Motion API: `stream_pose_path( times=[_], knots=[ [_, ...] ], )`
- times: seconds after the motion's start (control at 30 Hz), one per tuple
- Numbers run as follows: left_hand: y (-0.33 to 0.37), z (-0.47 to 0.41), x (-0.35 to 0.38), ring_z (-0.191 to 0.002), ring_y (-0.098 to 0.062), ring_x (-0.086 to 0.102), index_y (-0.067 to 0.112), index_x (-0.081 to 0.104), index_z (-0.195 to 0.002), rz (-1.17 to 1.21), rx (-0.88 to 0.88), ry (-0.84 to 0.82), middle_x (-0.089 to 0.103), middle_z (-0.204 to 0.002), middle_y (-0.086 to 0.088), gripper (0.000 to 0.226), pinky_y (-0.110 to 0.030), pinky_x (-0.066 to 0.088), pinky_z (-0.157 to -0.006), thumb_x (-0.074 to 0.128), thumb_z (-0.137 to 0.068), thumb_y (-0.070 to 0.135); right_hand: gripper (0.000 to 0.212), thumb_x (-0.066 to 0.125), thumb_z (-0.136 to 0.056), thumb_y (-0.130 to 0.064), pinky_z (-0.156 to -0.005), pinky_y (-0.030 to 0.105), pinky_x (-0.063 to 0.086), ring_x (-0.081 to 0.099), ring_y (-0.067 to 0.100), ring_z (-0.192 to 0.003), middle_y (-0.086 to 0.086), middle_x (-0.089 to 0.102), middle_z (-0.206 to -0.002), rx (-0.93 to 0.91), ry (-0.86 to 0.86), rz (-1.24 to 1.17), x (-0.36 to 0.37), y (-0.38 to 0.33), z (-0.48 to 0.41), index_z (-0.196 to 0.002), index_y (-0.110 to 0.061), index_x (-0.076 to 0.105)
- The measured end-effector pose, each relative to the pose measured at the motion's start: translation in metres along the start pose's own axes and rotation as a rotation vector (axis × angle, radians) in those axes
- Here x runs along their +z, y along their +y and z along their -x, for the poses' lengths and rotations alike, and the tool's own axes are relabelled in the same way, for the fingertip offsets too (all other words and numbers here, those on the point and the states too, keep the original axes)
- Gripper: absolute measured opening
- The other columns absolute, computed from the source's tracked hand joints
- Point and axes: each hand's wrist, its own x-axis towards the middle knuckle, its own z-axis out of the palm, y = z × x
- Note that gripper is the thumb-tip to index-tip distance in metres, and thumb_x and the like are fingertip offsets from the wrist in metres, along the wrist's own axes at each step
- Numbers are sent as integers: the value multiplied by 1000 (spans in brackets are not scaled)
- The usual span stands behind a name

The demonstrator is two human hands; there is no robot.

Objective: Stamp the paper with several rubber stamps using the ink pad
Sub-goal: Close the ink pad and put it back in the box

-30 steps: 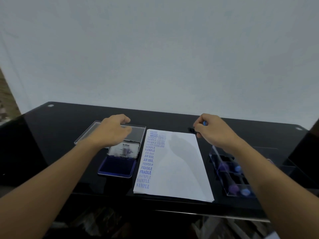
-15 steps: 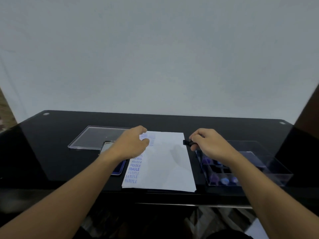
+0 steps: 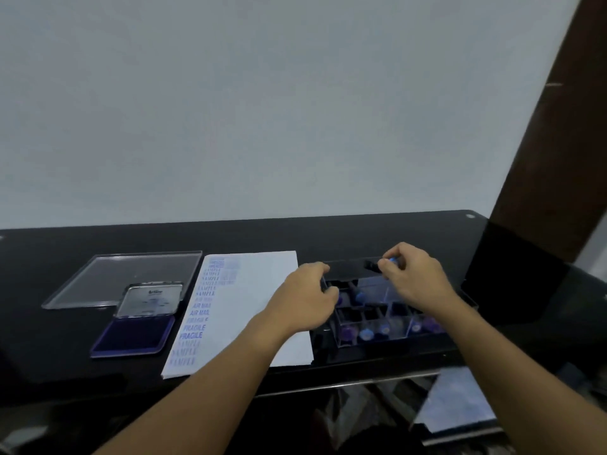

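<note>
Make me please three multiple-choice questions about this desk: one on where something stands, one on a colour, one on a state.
1. The stamp box stands: A. right of the paper; B. left of the paper; C. behind the paper.
2. The stamped words are: A. red; B. blue; C. green.
3. The ink pad is: A. shut; B. upside down; C. open.
Answers: A, the box sits past the paper's right edge; B, the print down the left margin is blue; C, its lid is swung back and the pad shows.
</note>
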Motion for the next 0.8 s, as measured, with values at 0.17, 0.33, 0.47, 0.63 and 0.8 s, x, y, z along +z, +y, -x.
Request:
stream_pose_path(
  times=[0.17,0.33,0.47,0.63,0.8],
  knots=[
    [5,-16,33,-153,-25,14,17,23,-158,-91,-29,-41,11,-167,-5,61,-43,22,-122,40,-103,36,12,57,-97,-36,-62,35,43,55,20,-84,-4,60,-79,1,15,119,22,12,-9,-93,-27,52],
    [2,-17,50,-153,-25,8,14,22,-157,-159,-41,7,5,-168,-4,55,-45,21,-121,32,-106,33,14,53,-97,-37,-62,34,37,46,21,-92,5,57,-90,22,-8,256,35,7,-20,-92,-27,45],
    [-1,-18,53,-154,-25,4,17,20,-158,-173,-34,14,4,-168,-3,56,-45,18,-123,31,-106,35,11,51,-96,-32,-64,34,37,45,23,-83,8,51,-90,-26,2,416,39,-4,-22,-96,-22,46],
    [-3,-19,54,-154,-24,4,17,19,-158,-170,-26,5,2,-168,-4,56,-43,17,-122,31,-106,34,11,50,-95,-25,-63,34,35,44,26,-84,10,50,-92,5,-51,463,47,-13,-22,-103,-17,49],
    [-5,-20,54,-154,-25,3,17,19,-158,-167,-25,-2,1,-168,-4,56,-42,16,-123,30,-106,34,15,47,-98,-24,-68,34,37,42,24,-90,5,45,-86,6,-85,492,47,-14,-23,-107,-15,54]
  ],
)
